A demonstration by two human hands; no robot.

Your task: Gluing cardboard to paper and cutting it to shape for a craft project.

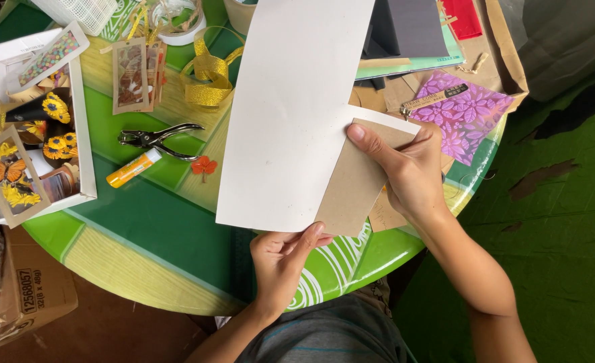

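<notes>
I read this as the lining-up step: a sheet of white card (290,114) is held over the counter (156,235) with a smaller piece of brown cardboard (354,188) laid against its lower right corner. My left hand (284,259) pinches the bottom edge of the white card from below, thumb on top near the spot where the two pieces overlap. My right hand (411,171) is closed on the brown cardboard, its thumb pressed flat across the upper edge and the fingers wrapped behind. Both pieces sit between the hands, tilted and lifted clear of the counter, so neither hand is free.

As I judge it, the next move calls for sliding the brown cardboard until its edges run true with the card's corner, keeping the left pinch steady so the big sheet does not swing.

Off beyond my left hand lie a yellow glue stick (133,168), a metal hole punch (157,138) just past it and a small orange paper flower (204,165). Further that way stands a white box of sunflower and butterfly trimmings (32,128), with gold ribbon (210,77) behind. Beyond my right hand rests a purple flowered paper (462,111).
</notes>
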